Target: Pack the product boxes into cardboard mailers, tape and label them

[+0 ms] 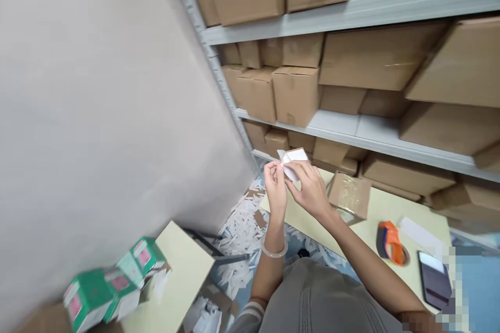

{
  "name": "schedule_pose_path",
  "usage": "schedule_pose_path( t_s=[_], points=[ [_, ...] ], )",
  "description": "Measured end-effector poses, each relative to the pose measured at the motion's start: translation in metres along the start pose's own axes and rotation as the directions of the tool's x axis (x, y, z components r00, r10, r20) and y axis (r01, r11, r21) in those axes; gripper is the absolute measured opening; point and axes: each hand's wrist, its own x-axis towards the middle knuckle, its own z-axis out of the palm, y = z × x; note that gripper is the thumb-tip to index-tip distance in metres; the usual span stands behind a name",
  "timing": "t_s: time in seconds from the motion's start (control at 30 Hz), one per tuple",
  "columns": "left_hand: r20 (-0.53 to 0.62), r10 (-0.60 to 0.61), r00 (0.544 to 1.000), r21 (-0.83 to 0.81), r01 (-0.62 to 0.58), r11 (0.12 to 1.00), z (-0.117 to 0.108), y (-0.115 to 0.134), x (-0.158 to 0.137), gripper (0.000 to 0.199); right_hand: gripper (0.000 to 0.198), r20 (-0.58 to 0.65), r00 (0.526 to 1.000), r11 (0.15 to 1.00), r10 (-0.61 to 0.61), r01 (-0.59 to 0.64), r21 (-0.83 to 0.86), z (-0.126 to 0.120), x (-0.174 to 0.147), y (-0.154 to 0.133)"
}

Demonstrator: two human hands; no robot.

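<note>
Both hands meet in front of me, raised above the near end of a pale yellow table. My left hand (274, 183) is closed in a pinch at the near left edge of a folded white paper piece (296, 156). My right hand (310, 187) grips the same piece from the right, fingers over its front. A thin flap of it stands up at the left. Its exact kind is blurred, and the fingers hide part of it. A taped cardboard box (349, 196) sits on the table (299, 218) to the right of my right hand.
An orange tape dispenser (392, 244) and a phone (434, 278) lie on the table at right. Metal shelves (336, 135) with cardboard boxes rise behind. White paper scraps (238, 234) cover the floor. Green boxes (91, 296) stand on another table (177, 265) at lower left.
</note>
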Motion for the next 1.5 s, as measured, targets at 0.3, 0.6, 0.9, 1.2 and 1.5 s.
schedule_pose_path(
  t_s=[0.3, 0.6, 0.9, 1.2, 1.5],
  points=[
    [0.563, -0.128, 0.817, -0.025, 0.171, 0.985, 0.093, -0.03, -0.034, 0.026, 0.018, -0.538, 0.719, 0.869, 0.44, -0.493, 0.051, -0.076, -0.064, 0.071],
    [0.629, -0.267, 0.73, 0.117, 0.251, 0.961, 0.114, -0.07, -0.029, 0.037, 0.031, -0.675, 0.429, 0.77, 0.601, -0.538, 0.343, -0.126, -0.101, 0.103],
    [0.63, -0.271, 0.728, 0.053, 0.308, 0.95, 0.128, -0.082, -0.028, 0.035, 0.033, -0.556, 0.46, 0.721, 0.692, -0.485, 0.495, -0.118, -0.096, 0.125],
    [0.568, -0.278, 0.775, 0.065, 0.295, 0.953, 0.126, -0.108, -0.023, 0.031, 0.033, -0.512, 0.437, 0.668, 0.739, -0.572, 0.476, -0.11, -0.099, 0.157],
    [0.429, -0.266, 0.863, 0.324, 0.128, 0.937, 0.125, -0.146, -0.011, 0.026, 0.032, -0.508, 0.504, 0.651, 0.699, -0.743, 0.158, -0.084, -0.116, 0.198]
  ],
)
